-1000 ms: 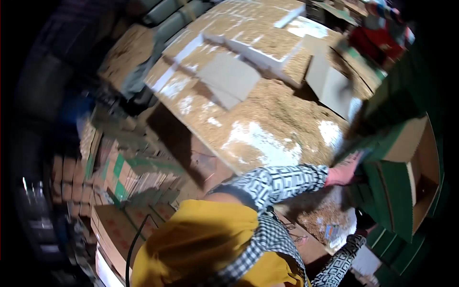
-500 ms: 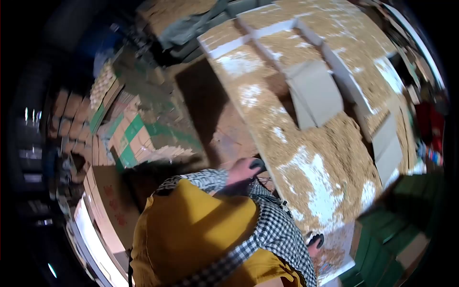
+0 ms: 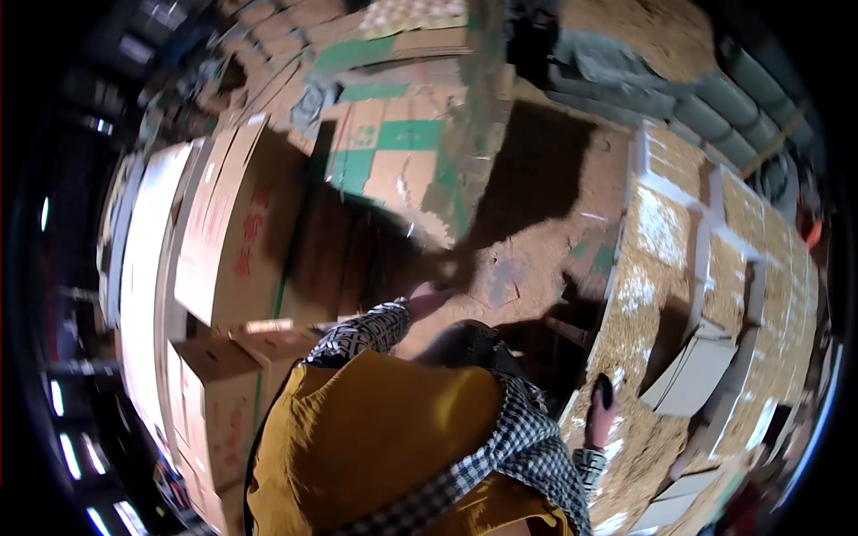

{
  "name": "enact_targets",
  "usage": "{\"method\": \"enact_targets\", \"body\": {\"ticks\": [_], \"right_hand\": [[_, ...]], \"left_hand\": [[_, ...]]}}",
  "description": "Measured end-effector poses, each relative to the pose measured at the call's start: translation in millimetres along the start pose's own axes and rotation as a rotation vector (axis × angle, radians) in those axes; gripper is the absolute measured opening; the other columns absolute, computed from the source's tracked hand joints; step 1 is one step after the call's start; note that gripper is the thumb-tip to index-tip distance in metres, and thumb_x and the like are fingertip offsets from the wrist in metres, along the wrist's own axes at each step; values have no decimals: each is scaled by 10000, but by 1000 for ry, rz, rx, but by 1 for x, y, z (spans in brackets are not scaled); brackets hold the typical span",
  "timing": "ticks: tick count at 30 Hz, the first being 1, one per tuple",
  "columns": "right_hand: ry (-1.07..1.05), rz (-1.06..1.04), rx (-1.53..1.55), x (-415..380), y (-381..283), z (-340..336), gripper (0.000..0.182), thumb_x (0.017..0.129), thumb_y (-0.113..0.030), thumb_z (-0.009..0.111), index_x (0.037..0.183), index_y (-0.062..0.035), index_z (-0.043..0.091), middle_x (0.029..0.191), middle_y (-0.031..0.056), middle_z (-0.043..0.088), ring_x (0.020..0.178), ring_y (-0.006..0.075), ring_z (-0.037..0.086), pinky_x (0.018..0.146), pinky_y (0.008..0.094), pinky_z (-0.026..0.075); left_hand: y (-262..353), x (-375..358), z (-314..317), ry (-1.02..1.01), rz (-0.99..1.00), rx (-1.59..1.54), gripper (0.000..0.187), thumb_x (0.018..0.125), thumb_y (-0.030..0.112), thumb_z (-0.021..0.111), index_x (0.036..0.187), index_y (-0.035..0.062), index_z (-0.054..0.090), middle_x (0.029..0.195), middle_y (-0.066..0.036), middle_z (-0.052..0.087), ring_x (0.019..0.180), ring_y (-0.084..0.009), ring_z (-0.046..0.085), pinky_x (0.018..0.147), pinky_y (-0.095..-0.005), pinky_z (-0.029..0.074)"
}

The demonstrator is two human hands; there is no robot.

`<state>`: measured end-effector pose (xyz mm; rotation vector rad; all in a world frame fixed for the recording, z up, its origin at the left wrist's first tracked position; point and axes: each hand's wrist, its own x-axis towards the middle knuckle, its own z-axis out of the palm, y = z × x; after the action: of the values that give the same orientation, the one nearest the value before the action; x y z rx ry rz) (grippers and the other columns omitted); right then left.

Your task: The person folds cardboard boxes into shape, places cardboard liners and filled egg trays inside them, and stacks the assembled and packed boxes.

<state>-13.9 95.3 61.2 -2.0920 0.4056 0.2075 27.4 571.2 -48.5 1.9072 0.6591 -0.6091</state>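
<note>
My left hand (image 3: 431, 299) hangs over the dirt floor in front of my body, in a patterned sleeve; its fingers are dark and smeared by motion. My right hand (image 3: 602, 420) is at the near edge of the long, wood-shaving-covered bed (image 3: 639, 335), its dark-covered fingers stretched forward with nothing visible in them. White patches show through the shavings. White dividers (image 3: 700, 259) split the bed into sections. A bent grey cardboard sheet (image 3: 695, 371) leans in one section beyond my right hand.
Brown cartons (image 3: 228, 223) stand stacked on the left. Ahead is a green-and-tan carton (image 3: 384, 147), with egg trays (image 3: 416, 16) behind it. The dirt floor (image 3: 509, 268) runs between cartons and bed. Grey-green sacks (image 3: 715, 116) lie at the back right.
The view has swung left, bringing the cartons toward the middle and the bed to the right. My left hand is now away from the bed's edge; my right hand has moved forward beside the bed.
</note>
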Motion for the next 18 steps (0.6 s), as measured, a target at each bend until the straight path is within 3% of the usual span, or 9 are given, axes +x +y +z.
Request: {"method": "enact_targets", "body": {"ticks": [2, 3, 4, 7, 11, 14, 15, 17, 18], "right_hand": [[-174, -50, -3, 11, -3, 26, 427, 840, -154, 635, 1220, 14, 537, 1121, 166, 630, 1017, 284, 608, 893, 352, 463], [-215, -85, -117, 15, 1, 42, 415, 834, -170, 644, 1202, -1, 557, 1125, 179, 625, 1032, 305, 603, 898, 360, 465], [-249, -113, -221, 16, 6, 58, 404, 827, -186, 654, 1185, -15, 576, 1130, 193, 620, 1046, 325, 597, 904, 368, 467], [-448, -202, -185, 19, -11, 115, 370, 812, -220, 665, 1134, -45, 616, 1059, 179, 651, 1015, 311, 621, 864, 379, 493], [-749, -145, -120, 30, -65, 187, 355, 815, -215, 646, 1118, -31, 630, 1030, 163, 670, 988, 271, 642, 853, 349, 492], [-710, -98, -175, 62, -85, 244, 385, 823, -255, 654, 1117, -8, 628, 1036, 162, 672, 993, 243, 638, 847, 343, 485], [-726, -71, -126, 78, -94, 264, 391, 828, -266, 654, 1118, -6, 628, 1035, 161, 672, 987, 241, 639, 840, 343, 486], [-756, -6, -20, 114, -105, 306, 403, 837, -288, 655, 1121, -4, 627, 1033, 159, 673, 973, 236, 641, 827, 343, 487], [-690, -5, -41, 125, -130, 324, 400, 840, -289, 655, 1122, -6, 627, 1025, 152, 675, 954, 230, 641, 817, 338, 489]], "left_hand": [[-30, -7, -10, 151, 88, -16, 435, 868, 387, 552, 1013, -13, 642, 940, -223, 652, 876, -333, 620, 785, -401, 475], [-64, 2, -9, 271, 144, -84, 349, 901, 330, 586, 1020, 7, 644, 753, -20, 622, 611, -108, 544, 554, -266, 451], [-51, -22, -22, 300, 36, -218, 305, 902, 334, 598, 951, 36, 640, 726, -14, 602, 596, -108, 536, 513, -268, 427], [-120, 12, -53, 494, -8, -565, 263, 878, 360, 641, 837, 102, 610, 661, 14, 544, 507, -100, 473, 451, -263, 375], [-91, 27, -153, 675, -32, -899, 240, 861, 343, 655, 788, 127, 582, 620, 14, 558, 466, -122, 484, 423, -284, 367], [-52, 61, -232, 922, -97, -690, 605, 790, 390, 715, 1123, -94, 570, 980, -149, 639, 851, -214, 608, 765, -321, 491], [-43, 81, -258, 839, 17, -944, 724, 748, 431, 740, 1184, -100, 515, 1051, -188, 614, 918, -247, 602, 816, -342, 482], [-41, 134, -305, 934, -39, -811, 964, 663, 496, 781, 1290, -111, 371, 1195, -270, 528, 1089, -335, 538, 931, -377, 442], [-42, 162, -325, 1092, -198, -411, 1085, 622, 520, 797, 1334, -115, 282, 1267, -313, 467, 1193, -389, 480, 995, -392, 411]]}}
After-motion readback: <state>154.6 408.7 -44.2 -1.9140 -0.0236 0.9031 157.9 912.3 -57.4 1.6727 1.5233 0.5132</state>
